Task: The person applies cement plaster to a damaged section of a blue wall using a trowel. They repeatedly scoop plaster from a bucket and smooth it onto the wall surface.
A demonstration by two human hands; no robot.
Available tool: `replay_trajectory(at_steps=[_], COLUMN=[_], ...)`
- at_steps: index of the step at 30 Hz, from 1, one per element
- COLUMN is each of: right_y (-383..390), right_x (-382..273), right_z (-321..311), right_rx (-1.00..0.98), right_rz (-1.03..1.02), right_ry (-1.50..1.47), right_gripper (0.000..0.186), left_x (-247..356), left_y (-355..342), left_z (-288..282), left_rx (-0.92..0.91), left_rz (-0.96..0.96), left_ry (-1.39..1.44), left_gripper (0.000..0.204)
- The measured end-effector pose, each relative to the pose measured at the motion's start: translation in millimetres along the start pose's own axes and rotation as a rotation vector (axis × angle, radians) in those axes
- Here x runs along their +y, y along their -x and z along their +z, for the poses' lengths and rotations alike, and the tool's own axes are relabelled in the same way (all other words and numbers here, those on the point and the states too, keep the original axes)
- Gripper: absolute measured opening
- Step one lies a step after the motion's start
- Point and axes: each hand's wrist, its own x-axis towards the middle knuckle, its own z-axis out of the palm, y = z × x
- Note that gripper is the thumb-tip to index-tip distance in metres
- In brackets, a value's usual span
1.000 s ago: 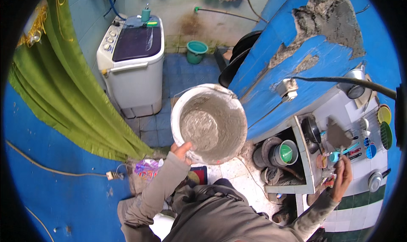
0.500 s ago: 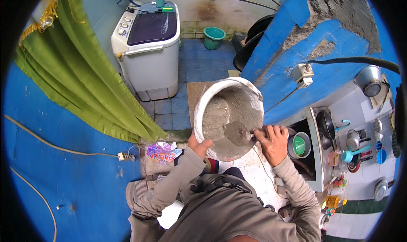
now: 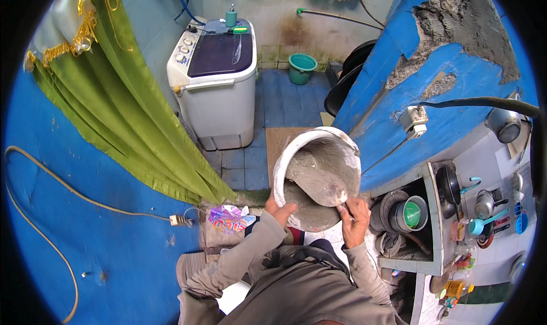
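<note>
A white bucket [image 3: 280, 166] is tilted in front of me, its inner wall coated with wet grey mortar [image 3: 330, 152]. My left hand [image 3: 280, 212] grips its near left rim, the thumb over the edge. My right hand [image 3: 355, 218] is closed at the near right rim on a trowel, its handle mostly hidden by the fingers. The mortar-smeared trowel blade [image 3: 320, 186] lies across the bucket's mouth, pointing up and left. More mortar sits below the blade in the bucket.
A washing machine [image 3: 219, 111] stands ahead behind a green curtain [image 3: 134, 117]. A teal bucket [image 3: 302, 68] is on the blue tiles. The blue wall [image 3: 382, 103] at right has broken plaster and a socket [image 3: 413, 121]. Pots fill the shelf [image 3: 436, 222]; a colourful plastic packet [image 3: 227, 218] lies below.
The trowel blade has risen from the mortar and swung left, showing more of its flat face. My right hand has come lower and closer to the rim. The view has shifted.
</note>
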Motion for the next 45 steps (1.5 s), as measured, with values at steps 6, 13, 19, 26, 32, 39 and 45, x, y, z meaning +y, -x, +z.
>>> replay_trajectory(at_steps=[6,13,19,26,32,39,45], right_y=[-18,-31,-31,-22,-17,-37,-98], right_x=[9,13,20,18,-4,-29,-76], right_z=[-36,-82,-104,-139,-192,-267,-323], right_rx=[0.059,0.078,0.107,0.202,0.296,0.474,0.495], right_rz=[-0.041,-0.045,-0.029,0.001,0.104,0.071,-0.025], right_ry=[-0.08,-0.088,-0.075,-0.104,-0.127,-0.01,0.144], right_gripper=[0.021,0.022,0.024,0.021,0.02,0.017,0.028], left_x=[44,30,53,63,59,59,66], left_y=[7,-6,-8,0,-2,-8,-6], left_z=[9,-14,-1,6,5,6,13], left_rx=[0.044,-0.019,-0.134,-0.282,-0.3,-0.23,-0.217], left_rz=[-0.232,-0.293,-0.358,-0.435,-0.448,-0.446,-0.412], left_ry=[0.357,0.197,0.413,0.438,0.459,0.385,0.457], left_gripper=[0.051,0.052,0.059,0.067,0.066,0.059,0.053])
